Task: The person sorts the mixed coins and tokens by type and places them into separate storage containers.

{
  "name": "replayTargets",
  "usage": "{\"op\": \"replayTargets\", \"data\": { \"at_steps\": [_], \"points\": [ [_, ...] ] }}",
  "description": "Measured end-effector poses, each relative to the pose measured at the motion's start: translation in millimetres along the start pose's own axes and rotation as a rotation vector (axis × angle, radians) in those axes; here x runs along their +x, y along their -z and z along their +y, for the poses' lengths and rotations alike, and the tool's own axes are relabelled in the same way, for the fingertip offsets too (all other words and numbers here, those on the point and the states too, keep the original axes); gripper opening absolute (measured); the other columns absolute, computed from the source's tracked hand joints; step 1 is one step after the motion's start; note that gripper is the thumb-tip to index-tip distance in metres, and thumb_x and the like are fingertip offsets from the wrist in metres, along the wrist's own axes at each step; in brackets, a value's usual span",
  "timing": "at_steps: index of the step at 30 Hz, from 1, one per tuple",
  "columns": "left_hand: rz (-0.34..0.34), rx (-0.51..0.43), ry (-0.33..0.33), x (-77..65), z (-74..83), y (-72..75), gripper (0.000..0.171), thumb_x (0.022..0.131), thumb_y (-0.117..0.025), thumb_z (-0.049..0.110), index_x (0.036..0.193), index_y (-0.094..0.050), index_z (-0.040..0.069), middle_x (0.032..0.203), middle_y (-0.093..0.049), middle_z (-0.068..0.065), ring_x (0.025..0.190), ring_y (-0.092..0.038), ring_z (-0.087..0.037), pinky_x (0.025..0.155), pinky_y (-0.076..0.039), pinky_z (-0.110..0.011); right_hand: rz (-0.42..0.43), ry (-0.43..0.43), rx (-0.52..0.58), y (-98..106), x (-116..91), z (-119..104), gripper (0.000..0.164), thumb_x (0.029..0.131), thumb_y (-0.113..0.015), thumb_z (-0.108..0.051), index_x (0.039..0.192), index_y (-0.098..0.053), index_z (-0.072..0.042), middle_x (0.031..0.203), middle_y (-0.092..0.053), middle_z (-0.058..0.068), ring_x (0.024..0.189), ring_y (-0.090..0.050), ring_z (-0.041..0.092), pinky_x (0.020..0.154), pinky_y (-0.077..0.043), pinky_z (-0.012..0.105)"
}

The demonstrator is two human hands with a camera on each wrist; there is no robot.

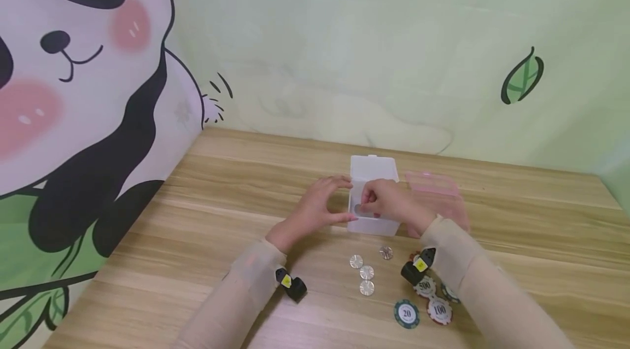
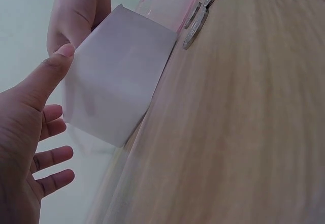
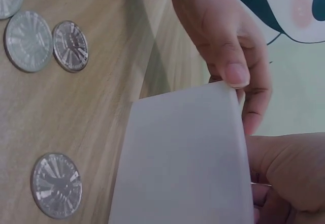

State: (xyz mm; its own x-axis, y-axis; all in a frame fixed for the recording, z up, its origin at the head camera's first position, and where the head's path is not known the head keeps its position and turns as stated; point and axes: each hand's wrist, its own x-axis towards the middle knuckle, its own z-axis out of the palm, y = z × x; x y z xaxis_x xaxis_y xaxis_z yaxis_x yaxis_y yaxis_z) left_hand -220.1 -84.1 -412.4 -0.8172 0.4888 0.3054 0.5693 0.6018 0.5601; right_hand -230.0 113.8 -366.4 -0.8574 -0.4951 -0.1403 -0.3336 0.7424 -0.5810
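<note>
A white plastic box [image 1: 374, 226] stands on the table with its lid [image 1: 373, 167] tipped back. My left hand [image 1: 320, 204] holds the box's left end, the thumb at the front corner of the rim and the curved fingers towards the back corner. Inside the box, my right hand [image 1: 391, 200] pinches a silver coin [image 1: 358, 208] low between thumb and fingertips. Its fingers are partly hidden by the front wall in the right wrist view. Several more silver coins [image 1: 366, 272] lie in front of the box, seen closely in the right wrist view [image 3: 57, 185].
A translucent pink box [image 1: 450, 209] with its lid raised is just right of the white one, partly behind my right forearm. Several poker chips [image 1: 407, 314] lie at the front right, some overlapped by the right sleeve and wrist camera. A printed backdrop [image 1: 320, 64] rises behind the table.
</note>
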Motion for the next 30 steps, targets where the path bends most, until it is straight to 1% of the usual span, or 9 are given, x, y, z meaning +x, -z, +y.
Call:
{"op": "replayTargets", "data": {
  "at_steps": [4,10,14,19,23,30],
  "points": [
    [0.007,0.004,-0.009,0.3,0.0,-0.8,0.064,0.075,-0.080,0.034,0.128,-0.055,0.008,0.142,-0.052,-0.008,0.135,-0.044,-0.028,0.116,-0.032,-0.046,-0.008,-0.004,-0.043,-2,4,0,0.011,0.085,-0.069,-0.009,0.079,-0.061,-0.004,0.066,-0.060,0.003,0.055,-0.052,0.010,0.055,-0.042,0.020],
    [-0.002,0.012,-0.002,0.8,-1.4,-2.1,0.065,0.076,-0.080,0.036,0.130,-0.055,0.009,0.142,-0.051,-0.006,0.135,-0.044,-0.026,0.117,-0.031,-0.044,-0.006,-0.015,-0.160,-6,8,0,0.012,0.082,-0.071,-0.012,0.076,-0.062,-0.008,0.069,-0.060,0.001,0.065,-0.052,0.014,0.061,-0.040,0.022],
    [0.000,0.007,-0.004,0.5,-1.7,-2.0,0.065,0.075,-0.080,0.036,0.129,-0.055,0.009,0.142,-0.051,-0.006,0.135,-0.044,-0.026,0.117,-0.031,-0.044,-0.006,-0.002,-0.217,-8,10,1,0.014,0.083,-0.071,-0.012,0.074,-0.061,-0.008,0.070,-0.060,0.001,0.066,-0.052,0.014,0.060,-0.040,0.022],
    [0.001,0.008,-0.004,0.5,-1.4,-1.7,0.065,0.075,-0.080,0.036,0.129,-0.055,0.009,0.143,-0.051,-0.006,0.135,-0.044,-0.026,0.116,-0.031,-0.044,-0.005,-0.004,-0.249,-9,9,0,0.015,0.084,-0.071,-0.012,0.074,-0.061,-0.008,0.068,-0.059,0.001,0.064,-0.051,0.013,0.057,-0.039,0.021],
    [0.003,0.005,-0.004,0.6,-2.0,-2.2,0.065,0.076,-0.080,0.036,0.129,-0.055,0.009,0.143,-0.051,-0.006,0.135,-0.044,-0.026,0.116,-0.031,-0.044,-0.005,-0.023,-0.264,-9,9,0,0.015,0.084,-0.071,-0.011,0.073,-0.060,-0.008,0.067,-0.058,0.001,0.063,-0.050,0.014,0.056,-0.038,0.021],
    [0.000,0.002,0.001,0.9,-1.9,-2.4,0.066,0.076,-0.080,0.036,0.130,-0.055,0.009,0.143,-0.051,-0.006,0.136,-0.043,-0.026,0.117,-0.030,-0.044,0.006,-0.040,-0.286,-11,11,0,0.016,0.085,-0.071,-0.012,0.074,-0.060,-0.009,0.068,-0.058,0.001,0.063,-0.051,0.015,0.056,-0.038,0.023]
  ]
}}
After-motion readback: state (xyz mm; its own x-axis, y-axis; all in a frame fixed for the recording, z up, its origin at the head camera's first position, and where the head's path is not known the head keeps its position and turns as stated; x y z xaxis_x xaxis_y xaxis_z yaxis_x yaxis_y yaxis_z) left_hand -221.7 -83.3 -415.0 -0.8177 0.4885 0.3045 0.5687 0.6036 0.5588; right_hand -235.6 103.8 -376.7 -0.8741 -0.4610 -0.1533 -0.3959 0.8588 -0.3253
